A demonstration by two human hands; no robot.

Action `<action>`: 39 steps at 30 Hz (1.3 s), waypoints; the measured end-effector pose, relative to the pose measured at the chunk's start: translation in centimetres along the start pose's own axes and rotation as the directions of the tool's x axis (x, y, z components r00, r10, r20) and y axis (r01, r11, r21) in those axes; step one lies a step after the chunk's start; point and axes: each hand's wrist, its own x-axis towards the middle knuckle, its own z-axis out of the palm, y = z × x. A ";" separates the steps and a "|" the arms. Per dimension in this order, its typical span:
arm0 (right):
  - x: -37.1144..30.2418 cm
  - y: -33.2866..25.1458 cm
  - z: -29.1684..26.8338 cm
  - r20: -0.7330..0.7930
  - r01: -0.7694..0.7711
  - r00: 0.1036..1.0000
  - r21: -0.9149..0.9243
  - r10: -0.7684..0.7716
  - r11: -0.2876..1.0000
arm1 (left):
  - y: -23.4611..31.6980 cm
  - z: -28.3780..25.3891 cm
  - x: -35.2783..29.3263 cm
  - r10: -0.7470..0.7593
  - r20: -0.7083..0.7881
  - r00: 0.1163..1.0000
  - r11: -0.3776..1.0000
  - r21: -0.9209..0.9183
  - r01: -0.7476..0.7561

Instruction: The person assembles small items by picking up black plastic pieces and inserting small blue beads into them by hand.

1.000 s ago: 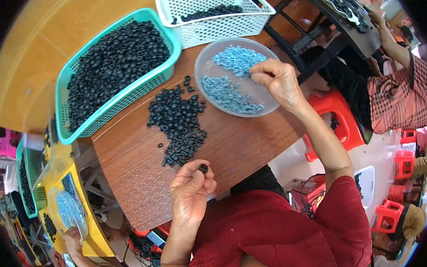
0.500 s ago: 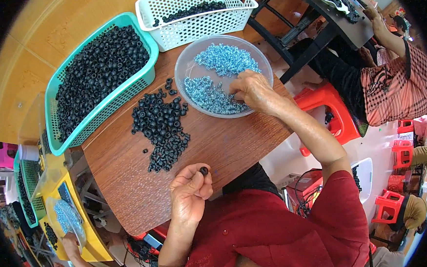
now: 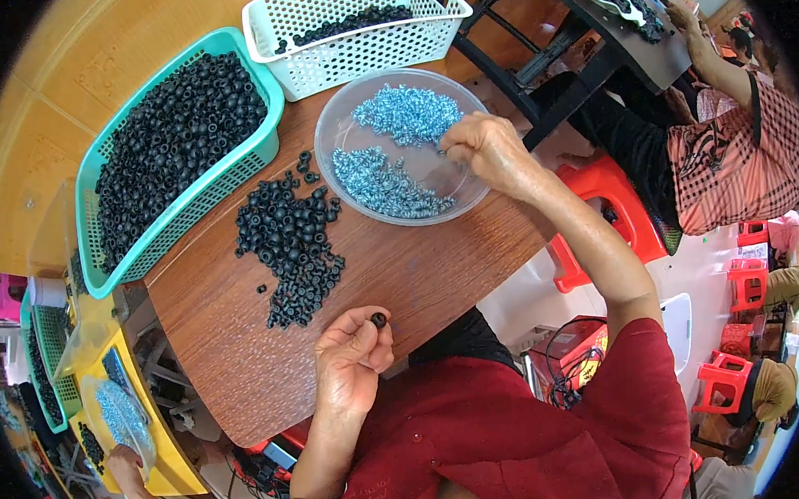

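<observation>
My left hand point(image 3: 351, 362) is closed in a pinch near the table's front edge. Between its thumb and finger is a small round black cap point(image 3: 379, 319) with a hollow centre. My right hand point(image 3: 494, 152) is over the right rim of a clear round plastic bowl point(image 3: 326, 130), fingertips pressed together. Whatever they pinch is too small to make out. Two heaps of small shiny blue coil-like pieces point(image 3: 407, 112) lie in the bowl. Left of it, a loose pile of black caps point(image 3: 281, 225) spreads on the wooden table point(image 3: 402, 290).
A turquoise basket point(image 3: 269, 134) full of black caps stands at the far left. Behind the bowl, a white basket point(image 3: 378, 54) holds more. Red stools point(image 3: 612, 204) and a seated person point(image 3: 723, 161) are at right. Another person's hand point(image 3: 125, 467) works at a yellow table point(image 3: 169, 446).
My right hand has drawn back from the blue pieces toward the bowl's right rim. The left hand still holds the black cap. The whole view has shifted slightly.
</observation>
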 end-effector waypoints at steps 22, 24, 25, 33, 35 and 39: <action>2.1 -0.2 3.1 0.039 0.132 0.991 -0.160 -0.127 0.978 | 0.1 -0.4 0.5 0.006 0.018 1.000 1.000 -0.018 -0.006; 2.8 -0.8 3.8 0.075 0.136 0.989 -0.182 -0.124 0.974 | 0.1 -0.3 0.3 0.022 0.004 1.000 1.000 -0.017 -0.022; 3.1 -1.0 4.1 0.111 0.139 0.987 -0.209 -0.117 0.968 | 0.1 -0.3 0.3 0.025 0.001 1.000 1.000 -0.017 -0.025; 2.4 -1.0 3.9 0.122 0.099 0.990 -0.234 -0.071 0.967 | 0.1 -0.5 0.3 0.010 0.010 1.000 1.000 -0.018 -0.010; 1.8 -1.0 3.1 0.106 0.072 0.993 -0.207 -0.051 0.976 | 0.0 -0.4 0.2 0.006 -0.002 1.000 1.000 -0.007 -0.006; 0.7 -3.9 0.7 0.135 -0.183 0.977 0.116 0.167 0.976 | -0.1 -0.3 0.1 0.019 0.017 1.000 1.000 0.009 -0.019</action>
